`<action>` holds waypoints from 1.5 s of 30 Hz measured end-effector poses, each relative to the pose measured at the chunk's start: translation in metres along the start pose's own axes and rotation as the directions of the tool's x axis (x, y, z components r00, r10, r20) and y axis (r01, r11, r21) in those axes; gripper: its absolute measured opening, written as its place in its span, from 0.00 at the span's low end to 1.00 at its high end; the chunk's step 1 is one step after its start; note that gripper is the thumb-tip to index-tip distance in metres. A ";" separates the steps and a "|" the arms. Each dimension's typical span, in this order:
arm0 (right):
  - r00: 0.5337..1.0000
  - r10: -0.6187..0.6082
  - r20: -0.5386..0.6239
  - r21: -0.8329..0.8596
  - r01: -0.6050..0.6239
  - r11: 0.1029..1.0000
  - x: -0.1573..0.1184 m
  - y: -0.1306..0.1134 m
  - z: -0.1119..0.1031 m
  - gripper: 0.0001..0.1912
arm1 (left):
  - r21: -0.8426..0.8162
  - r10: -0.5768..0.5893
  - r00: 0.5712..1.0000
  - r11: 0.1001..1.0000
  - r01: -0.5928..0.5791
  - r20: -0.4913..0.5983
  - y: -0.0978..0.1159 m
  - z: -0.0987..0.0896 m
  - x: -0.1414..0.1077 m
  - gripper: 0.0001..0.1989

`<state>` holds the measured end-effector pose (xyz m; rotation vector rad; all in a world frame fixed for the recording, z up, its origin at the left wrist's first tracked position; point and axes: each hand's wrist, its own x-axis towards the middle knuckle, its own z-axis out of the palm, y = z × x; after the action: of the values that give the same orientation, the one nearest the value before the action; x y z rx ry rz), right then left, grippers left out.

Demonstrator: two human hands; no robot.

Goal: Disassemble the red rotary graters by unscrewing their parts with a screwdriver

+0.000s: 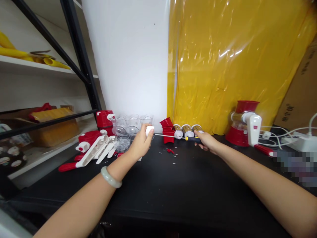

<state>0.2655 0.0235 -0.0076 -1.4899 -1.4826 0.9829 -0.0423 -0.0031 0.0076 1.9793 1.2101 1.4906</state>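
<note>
My left hand (pixel 141 142) is closed on a small white part (pixel 149 130), held above the black table near the clear plastic cups (pixel 133 120). In my right hand (pixel 206 141) is a screwdriver (pixel 192 139) with a black and yellow handle. Its long shaft points left, and the tip is close to the white part; whether they touch I cannot tell. Behind the screwdriver stand red plastic parts (pixel 168 135) and metal grater drums (pixel 187 131). Small screws and a little red piece (pixel 170 151) lie on the table between my hands.
Red housings (pixel 104 119) and white crank arms with red handles (pixel 90 152) lie at the left. An assembled red and white grater (pixel 244 125) stands at the right, beside white cables and a power strip (pixel 300 142). A black-framed shelf (pixel 84 72) borders the left.
</note>
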 end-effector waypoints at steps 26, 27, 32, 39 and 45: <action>0.920 -0.357 -0.162 0.023 0.365 0.931 -0.010 -0.009 -0.005 0.30 | -0.126 -0.133 0.991 0.983 0.133 0.010 0.002 -0.009 0.009 0.19; 0.857 -0.479 -0.193 -0.084 0.472 0.878 -0.011 -0.012 -0.008 0.29 | -0.144 -0.143 0.990 0.979 0.143 0.012 0.001 -0.010 0.010 0.19; 0.640 -0.747 -0.181 -0.243 0.707 0.664 -0.020 -0.027 -0.016 0.17 | -0.160 -0.151 0.987 0.974 0.158 0.053 -0.003 -0.014 0.016 0.18; 0.882 -0.425 -0.204 0.229 0.465 0.855 -0.018 -0.024 0.001 0.26 | -0.221 -0.172 0.985 0.960 0.172 0.021 -0.005 -0.009 0.014 0.17; 0.889 -0.391 -0.238 -0.336 0.302 0.892 -0.022 -0.025 -0.006 0.33 | -0.142 -0.138 0.990 0.980 0.139 0.016 -0.003 -0.005 0.009 0.18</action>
<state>0.2615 0.0012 0.0176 -1.4240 -1.6409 0.3110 -0.0476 0.0053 0.0126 1.7686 1.1781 1.4577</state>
